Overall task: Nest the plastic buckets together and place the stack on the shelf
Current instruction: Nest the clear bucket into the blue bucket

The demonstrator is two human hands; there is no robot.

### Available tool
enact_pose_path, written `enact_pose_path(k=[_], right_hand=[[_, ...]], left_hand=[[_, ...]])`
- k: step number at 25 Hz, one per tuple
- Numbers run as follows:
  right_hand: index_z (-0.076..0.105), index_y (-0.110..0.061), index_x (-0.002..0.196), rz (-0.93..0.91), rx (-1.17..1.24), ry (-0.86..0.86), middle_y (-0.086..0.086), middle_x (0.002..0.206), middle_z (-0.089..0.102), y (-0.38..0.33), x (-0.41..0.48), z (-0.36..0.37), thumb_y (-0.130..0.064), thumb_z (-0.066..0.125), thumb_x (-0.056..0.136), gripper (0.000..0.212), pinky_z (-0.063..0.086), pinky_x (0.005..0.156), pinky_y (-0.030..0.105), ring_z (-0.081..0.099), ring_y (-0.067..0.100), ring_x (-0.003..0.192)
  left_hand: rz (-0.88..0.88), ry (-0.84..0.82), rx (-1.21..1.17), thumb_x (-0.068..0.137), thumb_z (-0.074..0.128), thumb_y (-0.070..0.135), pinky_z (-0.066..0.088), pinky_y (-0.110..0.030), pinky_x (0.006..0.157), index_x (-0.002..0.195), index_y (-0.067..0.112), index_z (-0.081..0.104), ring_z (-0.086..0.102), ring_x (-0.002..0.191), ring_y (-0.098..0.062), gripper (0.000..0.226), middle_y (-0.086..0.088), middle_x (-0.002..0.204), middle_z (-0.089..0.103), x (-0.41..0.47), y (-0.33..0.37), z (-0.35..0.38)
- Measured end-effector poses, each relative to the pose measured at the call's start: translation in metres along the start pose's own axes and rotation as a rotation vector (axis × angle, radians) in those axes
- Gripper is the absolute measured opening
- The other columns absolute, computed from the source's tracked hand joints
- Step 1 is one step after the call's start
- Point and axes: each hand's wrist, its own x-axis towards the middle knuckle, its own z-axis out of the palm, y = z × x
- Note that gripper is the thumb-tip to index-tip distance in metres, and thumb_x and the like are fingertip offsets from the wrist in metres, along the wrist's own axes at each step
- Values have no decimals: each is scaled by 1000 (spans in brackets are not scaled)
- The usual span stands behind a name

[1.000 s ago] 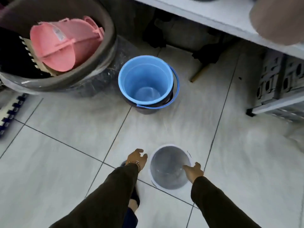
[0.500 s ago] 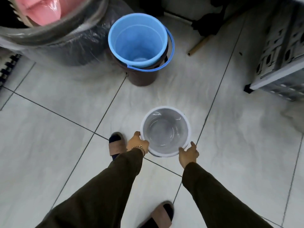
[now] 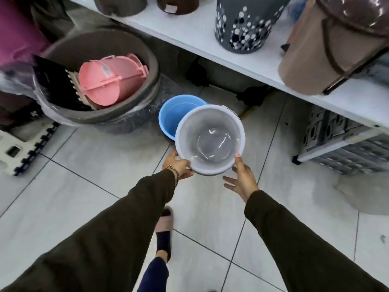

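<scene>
A translucent grey-white bucket is lifted off the floor, its mouth facing me. My left hand grips its near left rim. My right hand touches the near right rim with the thumb, the other fingers spread apart below. Behind it on the floor stands a blue bucket nested in a dark brown one, partly covered by the grey bucket. The white shelf runs across the top of the view.
A large grey tub at left holds a pink bucket on its side. On the shelf stand a dotted grey bin and a brown lidded bin. Grey crates sit under the shelf at right. My sandalled foot is below.
The grey bucket has been lifted from the floor and carried forward toward the blue bucket. The view has tilted up, bringing the shelf into sight.
</scene>
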Motion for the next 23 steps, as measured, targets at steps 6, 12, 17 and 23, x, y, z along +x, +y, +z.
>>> enact_pose_path(k=[6,12,17,23], right_hand=[[48,-14,144,-139,41,-4,9,138,61,-83,30,76,-51,66,90,68,54,102,50,70,34,109],[60,-2,127,-107,-13,165,21,119,71,-82,146,142,-17,73,91,41,57,47,22,66,23,72],[53,-6,131,18,-84,316,22,125,68,-45,221,152,-8,74,88,48,55,54,28,66,30,78],[19,-15,158,143,-234,437,16,155,27,-26,259,154,-44,81,79,105,47,108,56,44,41,137]], left_hand=[[65,36,-4,88,54,-11,47,-19,30,79,21,45,58,65,-30,34,-18,101,57,38,99,-34],[31,156,63,85,60,-2,54,-26,39,103,16,55,60,57,-23,27,-19,108,62,159,126,-45],[16,150,384,80,71,13,63,-42,61,116,13,50,68,75,-34,41,-19,111,60,239,104,-39],[-52,174,604,83,73,31,44,-44,106,150,11,17,51,124,-39,90,-21,144,40,286,84,-44]])
